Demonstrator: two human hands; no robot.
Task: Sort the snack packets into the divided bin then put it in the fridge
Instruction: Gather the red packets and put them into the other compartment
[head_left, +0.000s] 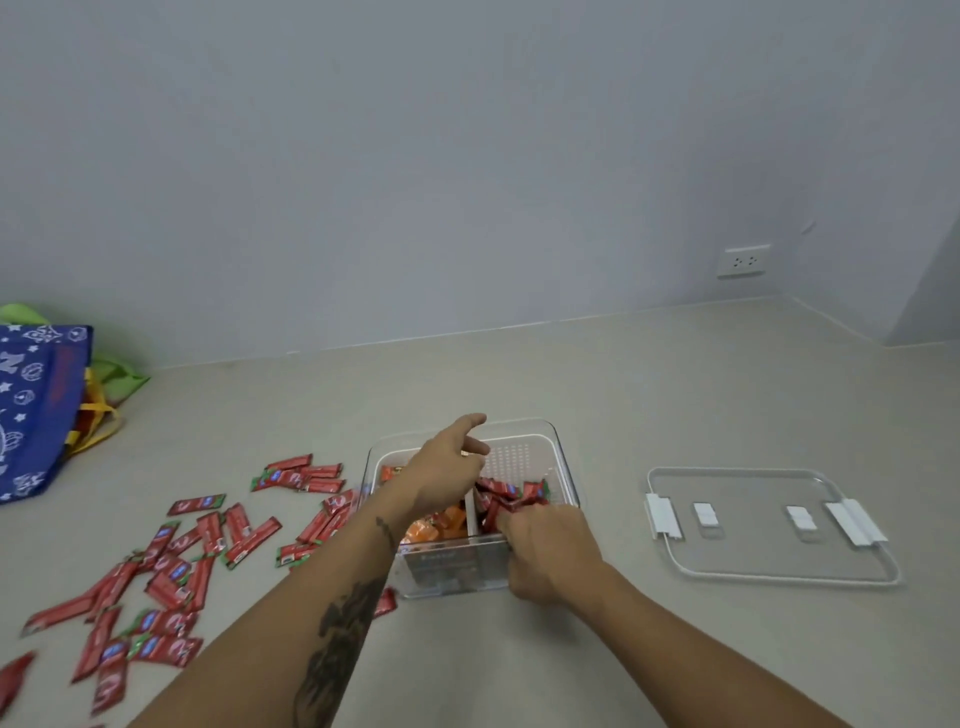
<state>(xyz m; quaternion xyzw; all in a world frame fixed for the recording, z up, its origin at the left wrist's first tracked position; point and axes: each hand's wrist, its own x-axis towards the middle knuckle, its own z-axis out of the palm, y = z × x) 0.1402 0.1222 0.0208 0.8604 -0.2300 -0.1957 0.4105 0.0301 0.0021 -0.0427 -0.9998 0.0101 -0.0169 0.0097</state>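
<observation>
A clear divided bin (563, 467) stands on the counter in front of me. Its left compartment holds orange packets (441, 522); its right compartment holds red packets (511, 496), split by a white divider (471, 512). My left hand (447, 465) hovers over the bin's left half with fingers loosely spread and nothing visible in it. My right hand (545, 551) rests on the bin's near right corner, fingers closed on red packets inside the right compartment. Several more red packets (176, 566) lie scattered on the counter to the left.
The bin's clear lid (769, 551) with white clips lies flat to the right. A blue printed bag (36, 410) and a green bag (124, 376) sit at the far left by the wall. A wall socket (743, 261) is at the back right.
</observation>
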